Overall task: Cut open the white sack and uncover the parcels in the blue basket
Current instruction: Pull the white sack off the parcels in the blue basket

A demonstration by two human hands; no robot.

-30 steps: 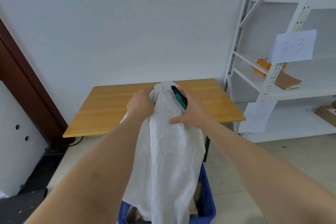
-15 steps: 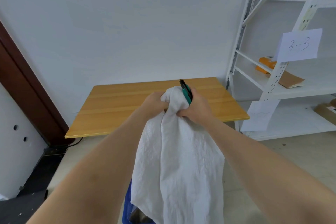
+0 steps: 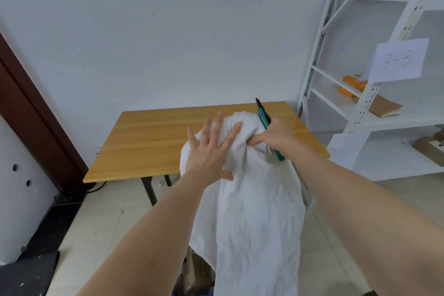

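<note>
At the centre of the frame the right hand [image 3: 272,136] is clenched around a bunched fold of the white sack [image 3: 252,211], and the same fist pins a green utility knife [image 3: 265,122] against the cloth, its dark tip pointing up toward the wall. Just left of it the left hand [image 3: 209,151] lies flat on the sack with fingers [image 3: 217,125] splayed wide, pressing but gripping nothing. From these two hands the sack hangs down the middle of the picture to the lower edge, limp and creased. It looks light and soft, a fabric that will fold and slide rather than hold a shape, so it is best taken by a gathered handful near the top, as the right fist does, with the blade kept clear of the other hand. Under its hem, at the bottom centre, brown parcels [image 3: 199,271] and a sliver of the blue basket [image 3: 179,277] show. Behind stands a wooden table [image 3: 149,142], and at right a white shelf rack [image 3: 360,115].
</note>
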